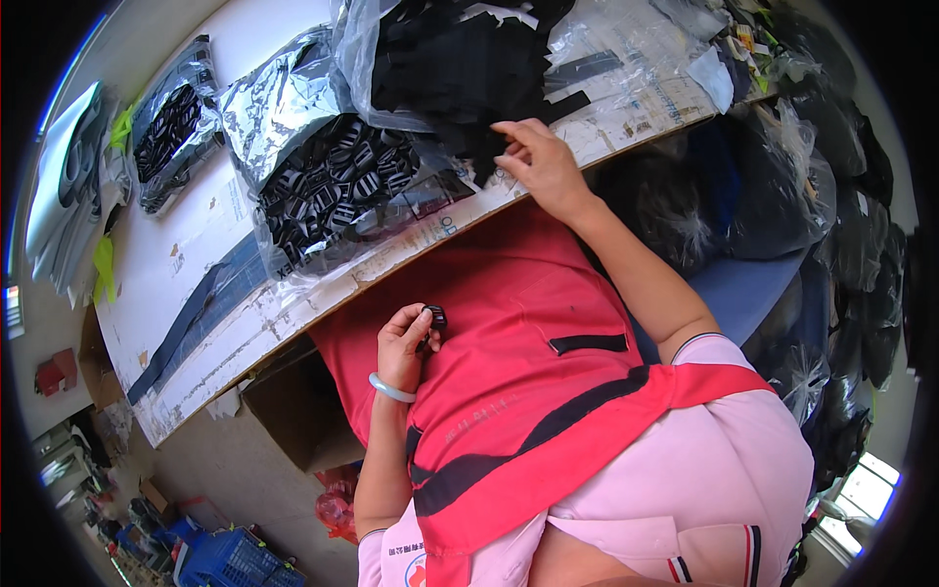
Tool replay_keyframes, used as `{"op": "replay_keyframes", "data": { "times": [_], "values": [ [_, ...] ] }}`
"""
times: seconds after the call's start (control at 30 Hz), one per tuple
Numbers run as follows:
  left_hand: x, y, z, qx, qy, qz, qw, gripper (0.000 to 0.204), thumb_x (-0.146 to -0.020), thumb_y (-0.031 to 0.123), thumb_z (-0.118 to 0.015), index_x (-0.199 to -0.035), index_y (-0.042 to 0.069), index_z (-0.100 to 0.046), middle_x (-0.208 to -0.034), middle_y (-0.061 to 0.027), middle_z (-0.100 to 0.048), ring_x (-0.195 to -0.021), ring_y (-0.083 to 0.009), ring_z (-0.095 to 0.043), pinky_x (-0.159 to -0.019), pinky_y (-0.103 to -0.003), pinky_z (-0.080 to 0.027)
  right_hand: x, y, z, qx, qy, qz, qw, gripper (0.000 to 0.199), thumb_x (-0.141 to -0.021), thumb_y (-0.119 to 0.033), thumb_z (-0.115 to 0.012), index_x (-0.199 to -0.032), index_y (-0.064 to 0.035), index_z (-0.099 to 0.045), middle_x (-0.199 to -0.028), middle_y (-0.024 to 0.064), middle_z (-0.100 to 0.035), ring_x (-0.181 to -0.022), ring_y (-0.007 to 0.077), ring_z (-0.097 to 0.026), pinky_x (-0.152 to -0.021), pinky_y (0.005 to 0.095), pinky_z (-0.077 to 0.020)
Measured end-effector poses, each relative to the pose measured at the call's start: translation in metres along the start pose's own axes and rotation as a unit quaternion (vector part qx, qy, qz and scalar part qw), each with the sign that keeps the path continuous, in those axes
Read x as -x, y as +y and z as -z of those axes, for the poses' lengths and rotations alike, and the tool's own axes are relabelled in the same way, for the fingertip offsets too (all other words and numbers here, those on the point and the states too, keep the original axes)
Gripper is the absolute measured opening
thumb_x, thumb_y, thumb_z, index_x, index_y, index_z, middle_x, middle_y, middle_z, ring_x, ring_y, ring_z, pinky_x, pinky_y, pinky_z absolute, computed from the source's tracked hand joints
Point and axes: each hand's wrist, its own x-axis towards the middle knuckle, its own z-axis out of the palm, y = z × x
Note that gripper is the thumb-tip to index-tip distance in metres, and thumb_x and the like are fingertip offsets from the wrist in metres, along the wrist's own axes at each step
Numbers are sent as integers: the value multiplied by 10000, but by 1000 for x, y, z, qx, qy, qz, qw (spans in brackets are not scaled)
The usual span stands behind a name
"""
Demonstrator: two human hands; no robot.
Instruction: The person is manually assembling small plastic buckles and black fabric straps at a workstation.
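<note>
Left hand (406, 342) pinched shut, right hand (536, 161) outstretched

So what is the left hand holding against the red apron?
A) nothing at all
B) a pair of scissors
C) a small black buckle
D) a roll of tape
C: the left hand pinches a small black buckle between its fingertips over the red apron, while the right hand reaches to the black strap pieces on the table.

Blue crate (227, 560), cardboard box (293, 416), silver foil bags (279, 103)
</note>
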Motion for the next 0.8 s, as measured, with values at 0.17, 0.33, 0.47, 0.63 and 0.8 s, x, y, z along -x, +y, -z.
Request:
{"op": "replay_keyframes", "data": {
  "times": [0.17, 0.33, 0.47, 0.63, 0.8],
  "values": [
    [0, 0, -2, -15, -13, 2, 1000, 132, -924, 154, -654, -1003, 51, -634, -732, -29, -630, -585, -106, -572, -542, -216, -449, -7, -12, -20, 3, -10, -2, 1000, 286, -812, -45, -687, -1096, -45, -658, -982, 104, -619, -774, 219, -640, -709, 308, -515],
    [4, -1, 5, -1, -12, -27, 1000, 109, -939, 138, -628, -1001, 49, -622, -771, -31, -625, -626, -100, -577, -561, -228, -473, -12, -2, 9, 40, 53, 110, 992, 180, -828, -36, -663, -1005, -56, -693, -964, 93, -651, -819, 265, -646, -713, 306, -517],
    [4, 1, 4, 0, -8, -17, 1000, 125, -937, 116, -627, -1035, 38, -625, -791, -36, -629, -642, -105, -584, -585, -232, -492, -43, 15, 36, 208, 114, 158, 958, 193, -806, -32, -659, -984, -88, -708, -947, 51, -626, -885, 266, -604, -783, 338, -509],
    [3, -1, 1, 19, -5, -13, 1000, 220, -910, 32, -642, -1124, -16, -642, -868, -68, -669, -657, -123, -613, -621, -241, -531, -71, 21, 37, 307, 91, 233, 918, 163, -803, -77, -676, -957, -112, -716, -940, 29, -598, -927, 251, -564, -842, 351, -486],
    [7, 2, 3, 7, 1, -16, 1000, 243, -898, 16, -650, -1136, -33, -637, -900, -76, -677, -670, -121, -617, -605, -237, -532, -76, 6, 50, 272, 111, 233, 927, 102, -831, -135, -682, -917, -83, -696, -951, 50, -633, -886, 263, -600, -790, 372, -499]
  ]
}}
